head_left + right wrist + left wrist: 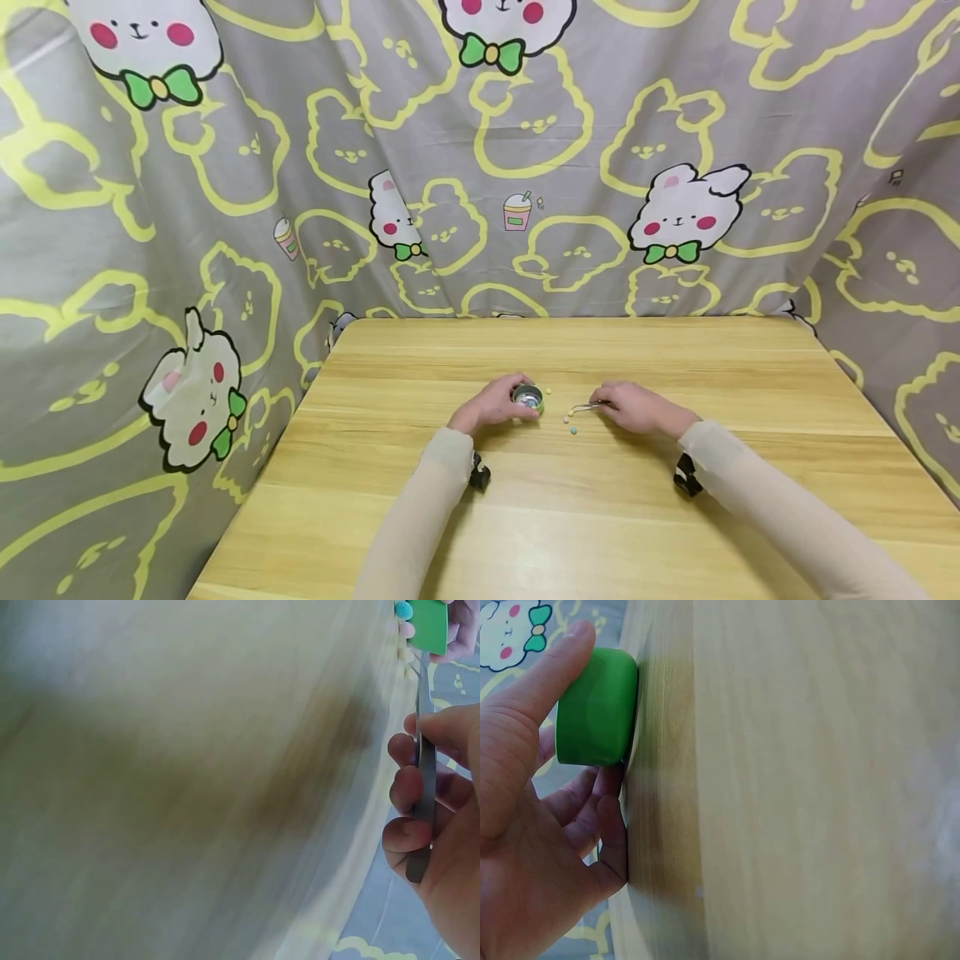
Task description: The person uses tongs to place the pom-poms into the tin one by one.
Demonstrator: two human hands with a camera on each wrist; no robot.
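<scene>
My left hand (501, 402) holds a small round green tin (596, 709) between thumb and fingers, low over the wooden table. Seen from above, the tin's open top shows a shiny inside with small pale and bluish bits in it. To the right, my right hand (633, 407) grips metal tweezers (425, 780), their tips pointing left toward the tin. A small yellow ball (572, 412) lies right at the tweezer tips. Close by on the table are a pink ball (407, 630) and a teal ball (403, 610). Another yellow ball (548, 391) rests just right of the tin.
The wooden table (555, 517) extends around both hands, and its back edge meets a grey curtain (570, 275) with cartoon prints. More curtain hangs along the left and right sides. Black straps (687, 475) sit at the wrists.
</scene>
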